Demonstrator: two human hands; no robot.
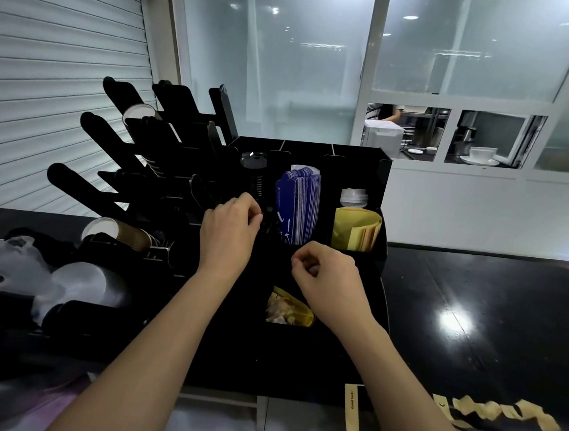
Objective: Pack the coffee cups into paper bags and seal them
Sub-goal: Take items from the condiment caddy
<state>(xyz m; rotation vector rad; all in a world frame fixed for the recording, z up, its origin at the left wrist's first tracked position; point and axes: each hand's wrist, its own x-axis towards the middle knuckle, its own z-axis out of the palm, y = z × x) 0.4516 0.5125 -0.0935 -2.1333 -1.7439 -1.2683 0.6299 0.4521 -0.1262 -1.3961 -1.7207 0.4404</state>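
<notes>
From the head camera I look down on a black counter (475, 300) with a black organiser (360, 153) at the centre of the frame.

My left hand (230, 231) sits at centre, over the dark compartment just left of the blue sleeves (297, 206). Its fingers are curled in, thumb and forefinger pinched together at something dark and small; I cannot tell what it is, or whether it is truly gripped.

My right hand (325, 280) is a little lower and to the right, above the front of the organiser. Its fingers are curled narrow toward the thumb, and I cannot tell if anything is between them.

The coffee cups I can see are brown paper cups (126, 236) lying in the black cup rack (114, 173) at centre left, white insides facing me; 1 more white cup rim (139, 111) shows higher in the rack, toward the upper left.

Behind the left hand stands a stack of black lids (253, 174). Right of the blue sleeves is a stack of white lids (354, 198) above folded yellow paper (355, 233). Below the right hand a front compartment holds crumpled yellow and pale scraps (288, 310).

At lower right a strip of tan stickers (500, 411) lies on the counter, and a single tan label (352, 417) hangs over the counter edge at bottom centre. White plastic (24, 261) is bunched at centre left.
</notes>
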